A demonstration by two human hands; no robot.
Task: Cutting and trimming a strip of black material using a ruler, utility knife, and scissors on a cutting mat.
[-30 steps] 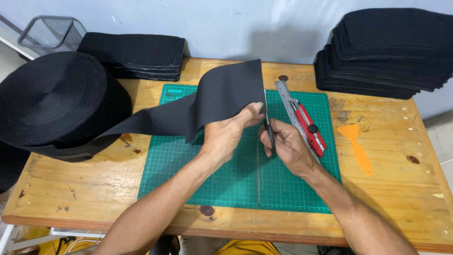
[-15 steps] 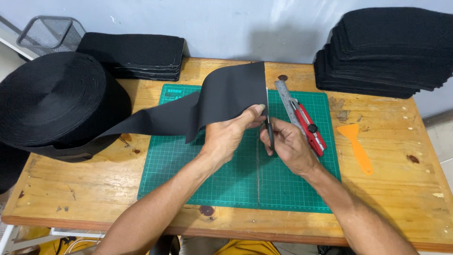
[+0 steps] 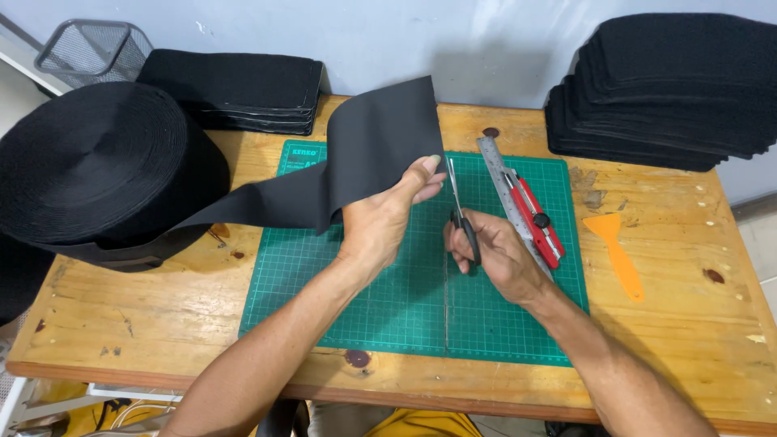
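A black strip (image 3: 356, 170) pulled from the big roll (image 3: 97, 166) is pinched upright over the green mat (image 3: 388, 307) by the left hand (image 3: 380, 226), scissors (image 3: 460, 212) are gripped in the right hand (image 3: 494, 259) at its edge, the cut apparently not yet made, with finished stacks (image 3: 672, 89) already piled.

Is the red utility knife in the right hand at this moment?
No: the right hand holds black-handled scissors, while the red utility knife lies on the green cutting mat beside a metal ruler.
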